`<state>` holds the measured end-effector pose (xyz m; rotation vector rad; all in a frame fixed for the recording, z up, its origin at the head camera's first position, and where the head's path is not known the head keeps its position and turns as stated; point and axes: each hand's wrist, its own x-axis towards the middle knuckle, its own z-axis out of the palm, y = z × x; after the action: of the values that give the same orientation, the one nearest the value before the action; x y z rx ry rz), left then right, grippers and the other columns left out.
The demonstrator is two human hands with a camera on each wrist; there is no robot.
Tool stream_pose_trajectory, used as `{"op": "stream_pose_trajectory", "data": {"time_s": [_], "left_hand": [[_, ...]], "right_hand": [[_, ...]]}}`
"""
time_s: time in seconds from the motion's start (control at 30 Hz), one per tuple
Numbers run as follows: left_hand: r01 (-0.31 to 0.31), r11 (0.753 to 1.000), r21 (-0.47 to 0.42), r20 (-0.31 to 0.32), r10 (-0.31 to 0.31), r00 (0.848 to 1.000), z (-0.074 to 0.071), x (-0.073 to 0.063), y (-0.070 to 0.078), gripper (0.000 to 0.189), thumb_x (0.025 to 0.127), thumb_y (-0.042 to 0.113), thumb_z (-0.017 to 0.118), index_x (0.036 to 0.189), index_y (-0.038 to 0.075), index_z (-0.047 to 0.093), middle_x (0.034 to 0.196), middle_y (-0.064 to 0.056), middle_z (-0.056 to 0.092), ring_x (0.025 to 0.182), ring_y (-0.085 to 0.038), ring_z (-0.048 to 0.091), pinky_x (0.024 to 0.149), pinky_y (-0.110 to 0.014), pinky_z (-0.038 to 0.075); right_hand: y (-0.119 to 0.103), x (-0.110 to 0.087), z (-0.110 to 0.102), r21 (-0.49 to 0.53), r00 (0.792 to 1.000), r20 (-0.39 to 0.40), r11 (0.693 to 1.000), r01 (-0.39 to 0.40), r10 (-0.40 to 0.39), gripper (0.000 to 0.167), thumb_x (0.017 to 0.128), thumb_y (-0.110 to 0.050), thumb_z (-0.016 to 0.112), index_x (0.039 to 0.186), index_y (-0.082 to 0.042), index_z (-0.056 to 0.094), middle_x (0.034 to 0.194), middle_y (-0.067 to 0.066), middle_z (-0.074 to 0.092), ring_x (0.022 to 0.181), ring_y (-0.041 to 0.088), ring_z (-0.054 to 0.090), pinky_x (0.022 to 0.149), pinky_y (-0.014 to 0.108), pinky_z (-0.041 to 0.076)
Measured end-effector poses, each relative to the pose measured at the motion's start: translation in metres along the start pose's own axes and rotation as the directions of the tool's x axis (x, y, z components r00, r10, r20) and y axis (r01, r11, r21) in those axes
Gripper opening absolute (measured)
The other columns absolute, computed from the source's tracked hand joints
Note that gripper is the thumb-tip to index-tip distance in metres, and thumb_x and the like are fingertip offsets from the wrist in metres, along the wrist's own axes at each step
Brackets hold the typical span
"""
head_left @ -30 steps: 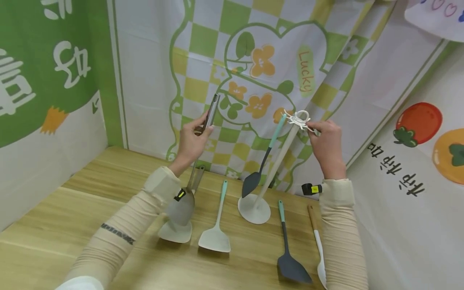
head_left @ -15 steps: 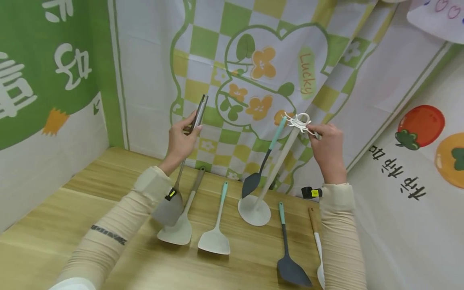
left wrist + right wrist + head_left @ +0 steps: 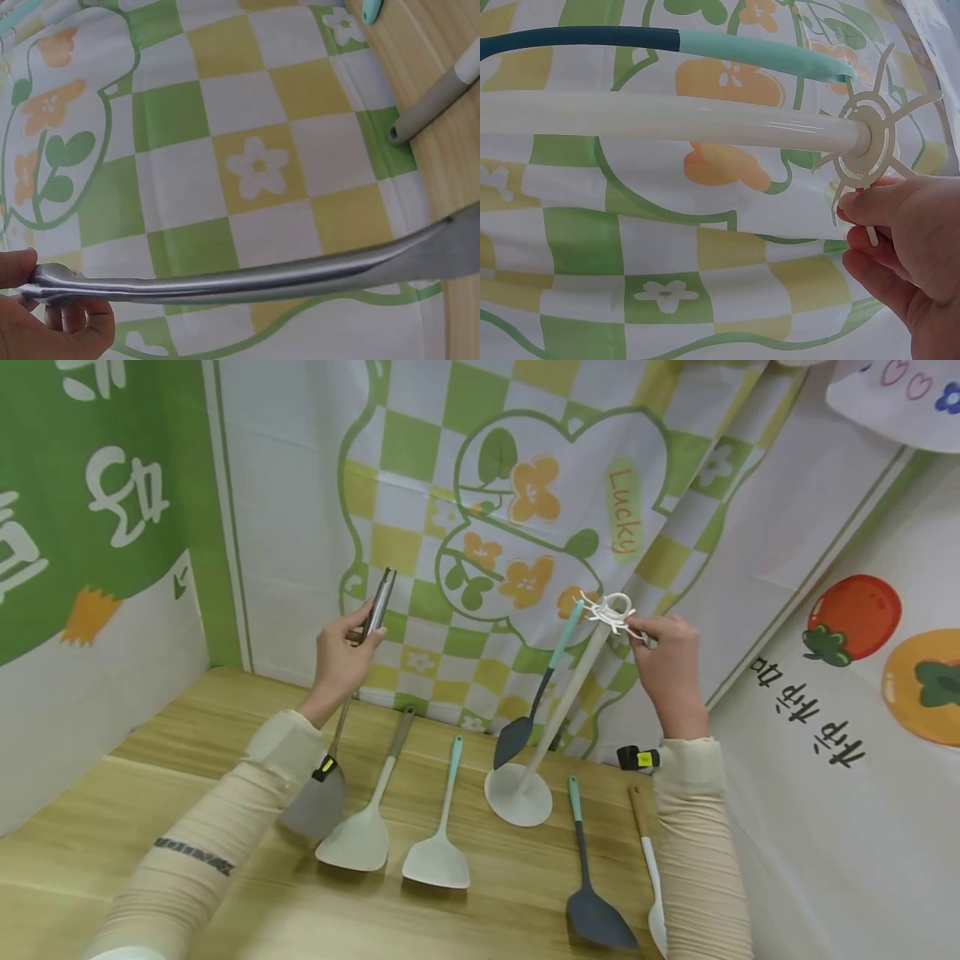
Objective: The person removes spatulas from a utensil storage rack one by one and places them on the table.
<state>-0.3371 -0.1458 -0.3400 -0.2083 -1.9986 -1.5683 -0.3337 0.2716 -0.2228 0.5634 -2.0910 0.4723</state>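
Observation:
My left hand [image 3: 343, 653] grips the upper handle of a metal spatula [image 3: 247, 283], whose broad blade hangs low over the table at the left. In the head view my right hand [image 3: 669, 664] pinches one hook at the top of a white utensil stand [image 3: 566, 700]. The right wrist view shows thumb and fingers on that hook of the stand's hook ring [image 3: 866, 142]. From another hook, on the left side, hangs a dark spatula with a mint handle [image 3: 538, 693], its blade close above the round base.
On the wooden table [image 3: 225, 727] lie a beige spatula with a grey-brown handle [image 3: 358, 837], a pale spatula with a mint handle [image 3: 437, 858], a dark turner [image 3: 596, 914] and a white spoon with a wooden handle [image 3: 649, 868]. A checked curtain [image 3: 420, 452] hangs behind.
My left hand has moved left with the metal spatula, whose blade no longer overlaps the beige spatula as before. My right hand stays at the stand's hook.

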Motion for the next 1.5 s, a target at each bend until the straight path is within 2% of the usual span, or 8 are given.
{"op": "stream_pose_trajectory", "data": {"time_s": [0.3, 0.47, 0.7, 0.97, 1.17, 1.37, 1.5], "left_hand": [[0.042, 0.999, 0.023, 0.014, -0.042, 0.999, -0.007, -0.001, -0.013, 0.05, 0.1, 0.009, 0.064, 0.149, 0.014, 0.051, 0.128, -0.024, 0.065, 0.084, -0.018, 0.059, 0.057, -0.014, 0.05], [0.058, 0.997, 0.042, 0.014, -0.058, 0.998, -0.01, -0.004, -0.024, 0.051, 0.099, 0.005, 0.064, 0.148, 0.009, 0.051, 0.127, -0.026, 0.064, 0.081, -0.018, 0.059, 0.055, -0.013, 0.05], [0.082, 0.993, 0.083, 0.006, -0.082, 0.997, -0.008, -0.01, -0.039, 0.05, 0.099, 0.004, 0.064, 0.148, 0.009, 0.051, 0.129, -0.026, 0.064, 0.079, -0.018, 0.06, 0.05, -0.014, 0.049], [0.079, 0.993, 0.086, 0.013, -0.081, 0.997, -0.003, -0.012, -0.05, 0.049, 0.099, 0.005, 0.065, 0.146, 0.006, 0.053, 0.125, -0.027, 0.065, 0.085, -0.028, 0.065, 0.051, -0.013, 0.048], [0.114, 0.991, 0.069, -0.022, -0.113, 0.993, -0.003, -0.012, -0.059, 0.049, 0.095, 0.003, 0.069, 0.142, 0.004, 0.057, 0.121, -0.026, 0.068, 0.077, -0.016, 0.061, 0.05, -0.012, 0.049], [0.147, 0.988, 0.051, -0.026, -0.145, 0.989, -0.004, -0.012, -0.065, 0.052, 0.094, 0.0, 0.068, 0.144, 0.003, 0.055, 0.124, -0.028, 0.067, 0.081, -0.019, 0.06, 0.052, -0.01, 0.05], [0.153, 0.987, 0.054, -0.022, -0.152, 0.988, -0.005, -0.011, -0.067, 0.052, 0.094, 0.001, 0.068, 0.145, 0.004, 0.054, 0.122, -0.028, 0.067, 0.082, -0.014, 0.059, 0.055, -0.009, 0.05]], "right_hand": [[0.0, -0.001, -0.002, 0.011, 1.0, -0.013, 1.0, -0.005, 0.005, 0.012, 0.087, 0.009, 0.073, 0.098, 0.006, 0.078, 0.091, 0.025, 0.075, 0.077, 0.039, 0.063, 0.073, 0.042, 0.053], [0.0, -0.003, -0.001, 0.014, 1.0, -0.005, 1.0, -0.021, 0.021, 0.013, 0.087, 0.009, 0.074, 0.099, 0.006, 0.079, 0.091, 0.024, 0.075, 0.078, 0.04, 0.063, 0.073, 0.041, 0.054], [0.001, -0.004, 0.0, 0.009, 1.0, 0.0, 1.0, -0.016, 0.016, 0.015, 0.086, 0.01, 0.073, 0.099, 0.005, 0.079, 0.091, 0.024, 0.075, 0.078, 0.038, 0.063, 0.074, 0.039, 0.054], [0.001, -0.004, 0.0, 0.009, 0.999, 0.007, 0.999, -0.032, 0.032, 0.015, 0.088, 0.01, 0.072, 0.1, 0.005, 0.078, 0.093, 0.024, 0.075, 0.08, 0.037, 0.063, 0.076, 0.037, 0.055], [0.0, -0.005, 0.0, 0.013, 0.999, 0.008, 0.999, -0.041, 0.041, 0.014, 0.089, 0.008, 0.072, 0.1, 0.005, 0.079, 0.093, 0.023, 0.076, 0.081, 0.037, 0.064, 0.076, 0.036, 0.055], [-0.001, -0.003, 0.0, 0.017, 1.0, 0.001, 1.0, -0.025, 0.025, 0.014, 0.088, 0.008, 0.073, 0.1, 0.004, 0.079, 0.093, 0.023, 0.076, 0.081, 0.038, 0.065, 0.076, 0.038, 0.056], [-0.001, -0.002, 0.0, 0.017, 1.0, -0.007, 1.0, -0.016, 0.016, 0.013, 0.087, 0.009, 0.073, 0.099, 0.005, 0.079, 0.092, 0.023, 0.076, 0.081, 0.038, 0.065, 0.076, 0.04, 0.056]]}}
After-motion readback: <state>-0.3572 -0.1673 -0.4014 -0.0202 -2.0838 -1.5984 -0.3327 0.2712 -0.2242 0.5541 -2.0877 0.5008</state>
